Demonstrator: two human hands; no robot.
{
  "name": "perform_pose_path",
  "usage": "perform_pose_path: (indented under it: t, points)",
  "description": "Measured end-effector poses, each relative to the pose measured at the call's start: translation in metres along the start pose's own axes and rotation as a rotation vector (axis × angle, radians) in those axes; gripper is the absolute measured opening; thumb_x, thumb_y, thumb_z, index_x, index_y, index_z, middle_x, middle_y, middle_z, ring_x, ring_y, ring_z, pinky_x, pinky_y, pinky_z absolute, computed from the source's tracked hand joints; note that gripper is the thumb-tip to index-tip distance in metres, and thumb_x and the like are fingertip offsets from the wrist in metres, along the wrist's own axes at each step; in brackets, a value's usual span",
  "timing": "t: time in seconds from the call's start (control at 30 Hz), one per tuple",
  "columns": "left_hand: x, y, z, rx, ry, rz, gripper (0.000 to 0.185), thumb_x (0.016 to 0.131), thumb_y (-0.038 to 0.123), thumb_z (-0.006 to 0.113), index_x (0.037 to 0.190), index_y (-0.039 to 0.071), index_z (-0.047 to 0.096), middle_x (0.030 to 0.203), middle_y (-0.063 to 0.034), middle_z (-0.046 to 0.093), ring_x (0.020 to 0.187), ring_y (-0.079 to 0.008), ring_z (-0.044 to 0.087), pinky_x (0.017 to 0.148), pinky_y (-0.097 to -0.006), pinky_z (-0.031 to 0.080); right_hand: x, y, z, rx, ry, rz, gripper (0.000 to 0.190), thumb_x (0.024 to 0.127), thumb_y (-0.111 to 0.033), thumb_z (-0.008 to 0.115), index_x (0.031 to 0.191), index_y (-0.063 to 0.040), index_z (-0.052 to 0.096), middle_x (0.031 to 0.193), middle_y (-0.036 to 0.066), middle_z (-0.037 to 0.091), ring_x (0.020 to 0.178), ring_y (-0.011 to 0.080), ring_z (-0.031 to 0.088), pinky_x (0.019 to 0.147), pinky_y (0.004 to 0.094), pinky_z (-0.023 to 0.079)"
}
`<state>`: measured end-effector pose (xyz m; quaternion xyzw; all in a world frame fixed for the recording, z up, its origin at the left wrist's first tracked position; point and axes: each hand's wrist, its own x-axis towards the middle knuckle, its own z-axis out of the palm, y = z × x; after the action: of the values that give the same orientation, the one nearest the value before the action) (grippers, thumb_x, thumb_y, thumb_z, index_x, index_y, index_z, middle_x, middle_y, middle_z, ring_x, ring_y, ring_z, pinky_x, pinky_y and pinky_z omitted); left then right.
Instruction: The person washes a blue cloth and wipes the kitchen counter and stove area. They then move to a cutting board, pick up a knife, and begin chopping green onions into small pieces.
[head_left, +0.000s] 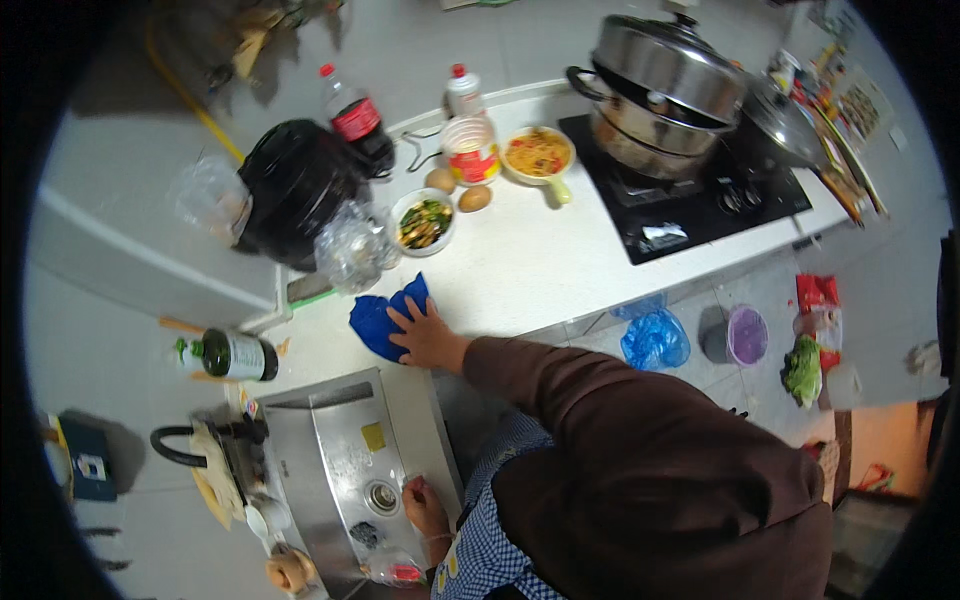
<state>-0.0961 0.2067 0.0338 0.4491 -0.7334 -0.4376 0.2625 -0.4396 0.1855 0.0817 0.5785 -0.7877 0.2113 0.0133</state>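
Observation:
My right hand (427, 337) presses a crumpled blue cloth (375, 322) against the white countertop (517, 277), its fingers spread over the fabric. A white bowl of chopped green vegetables (425, 225) and a clear plastic bag (351, 244) stand just beyond the cloth. Over the near edge of the stainless-steel sink (337, 450) is my left hand (425, 510), fingers loosely curled, with nothing visible in it. Close by in the basin are the drain (382, 496), a yellow sponge (373, 437), a dark scouring pad (365, 533) and a clear plastic bottle (394, 568).
Stacked steamer pots (667, 97) stand on the black gas hob (697, 210). Two eggs (474, 199), a handled dish of food (536, 154), a cola bottle (356, 120) and a black appliance (296, 187) line the wall. A green bottle (238, 355) is behind the sink; a purple bin (746, 335) is on the floor.

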Motion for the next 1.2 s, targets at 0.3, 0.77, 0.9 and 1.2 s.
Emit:
perform_pose_path:
  t: [0.3,0.77,0.9,1.2]
  points:
    - [-0.016,0.013,0.001,0.02,-0.108,0.007,0.019,0.083,0.001,0.051,0.101,-0.002,0.055,0.096,-0.0096,0.059,0.089,-0.0181,0.057,0.081,-0.0279,0.045,-0.144,0.088,-0.043,-0.085,0.287,0.076,0.028,0.068,-0.019,0.061,0.095,-0.013,0.059,0.102,0.008,0.051,0.102,0.0331,0.045,0.085,0.0466,0.039]
    - [-0.017,0.008,0.029,-0.061,-0.085,0.041,0.014,0.084,0.007,0.051,0.092,-0.002,0.059,0.086,-0.0074,0.059,0.078,-0.0164,0.054,0.074,-0.0284,0.045,-0.335,0.221,-0.163,-0.23,0.253,0.639,0.039,0.071,-0.015,0.061,0.109,-0.021,0.06,0.104,0.008,0.051,0.096,0.0295,0.047,0.083,0.0408,0.04]
    - [0.008,0.045,0.072,0.042,-0.096,0.089,0.016,0.087,0.012,0.054,0.09,-0.003,0.059,0.084,-0.0076,0.059,0.079,-0.017,0.054,0.076,-0.029,0.044,-0.341,0.223,-0.162,-0.167,0.344,0.575,0.035,0.071,-0.02,0.061,0.107,-0.019,0.061,0.109,0.008,0.052,0.105,0.0283,0.046,0.09,0.0447,0.037]
    - [0.044,0.176,0.221,0.264,-0.337,0.406,0.018,0.09,0.016,0.055,0.093,-0.002,0.059,0.089,-0.0084,0.059,0.082,-0.0171,0.055,0.075,-0.0291,0.045,-0.436,0.339,-0.219,-0.23,0.207,0.603,0.03,0.074,-0.02,0.058,0.104,-0.021,0.06,0.115,0.006,0.052,0.111,0.0248,0.045,0.102,0.048,0.03]
